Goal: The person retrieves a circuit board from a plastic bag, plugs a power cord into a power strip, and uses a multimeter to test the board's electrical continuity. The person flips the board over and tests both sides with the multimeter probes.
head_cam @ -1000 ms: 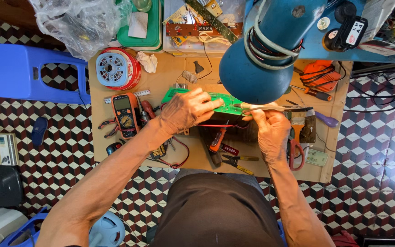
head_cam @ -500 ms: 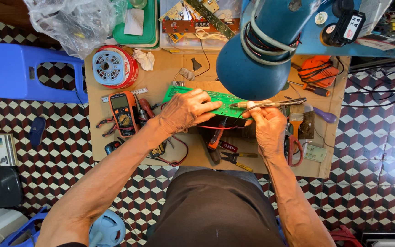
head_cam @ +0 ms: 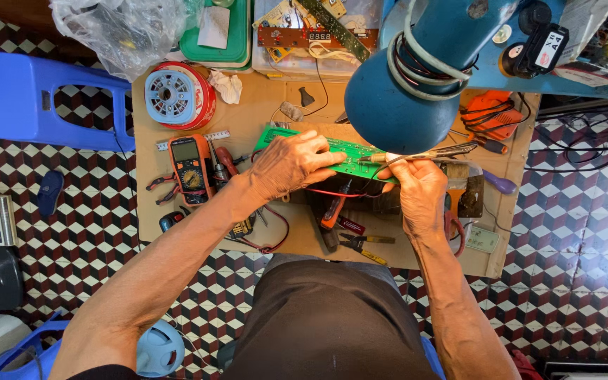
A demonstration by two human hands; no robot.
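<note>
A green circuit board [head_cam: 352, 151] lies on the small wooden workbench [head_cam: 262, 112]. My left hand [head_cam: 291, 165] rests on top of the board's left half, fingers pressed down on it. My right hand [head_cam: 420, 188] grips a thin soldering iron [head_cam: 431, 153] at the board's right end, its tip pointing left onto the board. Whether the tip touches the board I cannot tell. A blue lamp shade [head_cam: 408, 102] hangs over the board's far edge and hides part of it.
An orange multimeter [head_cam: 190, 167] lies left of the board, with a red-and-blue wire spool [head_cam: 177, 95] behind it. Pliers and screwdrivers [head_cam: 350, 229] lie near the front edge. A plastic bag [head_cam: 124, 32], a green tray [head_cam: 216, 32] and a blue stool [head_cam: 29, 91] stand at the back left.
The view has shifted slightly. Both hands stay on the green board; the soldering iron's handle now points a little more to the right.
</note>
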